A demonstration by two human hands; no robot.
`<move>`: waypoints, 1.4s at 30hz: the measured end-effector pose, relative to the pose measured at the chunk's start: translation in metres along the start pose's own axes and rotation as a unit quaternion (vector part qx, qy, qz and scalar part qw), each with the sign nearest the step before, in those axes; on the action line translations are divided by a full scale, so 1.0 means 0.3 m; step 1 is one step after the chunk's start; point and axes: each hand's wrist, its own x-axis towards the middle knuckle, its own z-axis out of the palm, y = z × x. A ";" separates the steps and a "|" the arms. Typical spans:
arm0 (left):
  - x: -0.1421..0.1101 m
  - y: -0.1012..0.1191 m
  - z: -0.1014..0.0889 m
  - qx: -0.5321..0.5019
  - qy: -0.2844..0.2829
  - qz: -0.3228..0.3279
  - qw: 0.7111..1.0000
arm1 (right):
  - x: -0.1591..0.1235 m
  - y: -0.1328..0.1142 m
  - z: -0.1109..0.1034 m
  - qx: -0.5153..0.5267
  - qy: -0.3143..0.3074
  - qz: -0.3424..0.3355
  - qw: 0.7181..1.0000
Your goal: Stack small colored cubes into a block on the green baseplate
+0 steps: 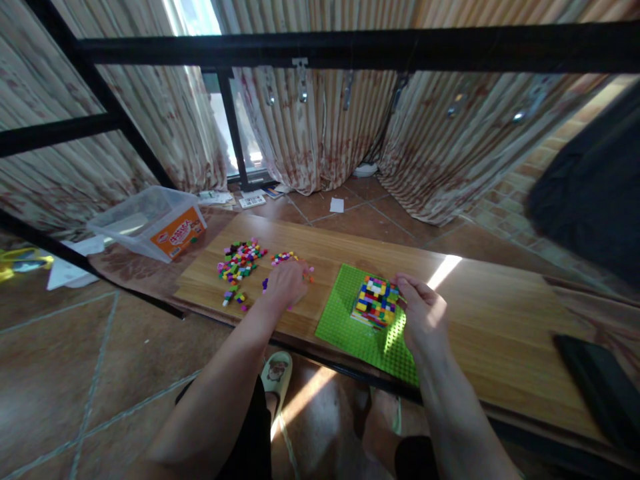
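A square build of toy building bricks [375, 303] in many colours stands on a green studded baseplate [340, 313]. My right hand [425, 310] is at the build's right edge, thumb and fingers closed in a pinch by its upper right corner. Whether a small brick sits between those fingertips I cannot make out. To the left, my left hand [289, 283] reaches down among a small spread of loose bricks [284, 257], and its back hides the fingertips. A larger heap of loose bricks [241, 259] lies farther left on the wooden tabletop [320, 247].
A clear plastic bin [145, 220] with an orange label stands at the table's left end. On the right end lies a dark flat object [595, 380]. A black metal bar [350, 50] crosses in front of the curtains [310, 133]. Papers [337, 205] lie on the tiled floor.
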 end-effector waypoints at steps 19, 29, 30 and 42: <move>0.017 0.157 -0.012 -0.245 0.032 0.114 0.962 | -0.001 -0.003 -0.003 0.015 -0.012 -0.002 1.000; 0.017 0.288 0.040 -0.467 0.001 0.085 0.880 | 0.010 -0.012 -0.005 0.023 -0.005 0.016 1.000; 0.018 0.287 0.041 -0.472 0.002 0.081 0.878 | 0.011 -0.015 -0.007 0.021 -0.003 0.018 1.000; 0.007 0.283 0.032 -0.490 0.006 0.073 0.869 | 0.015 -0.011 -0.014 0.028 -0.012 0.017 0.999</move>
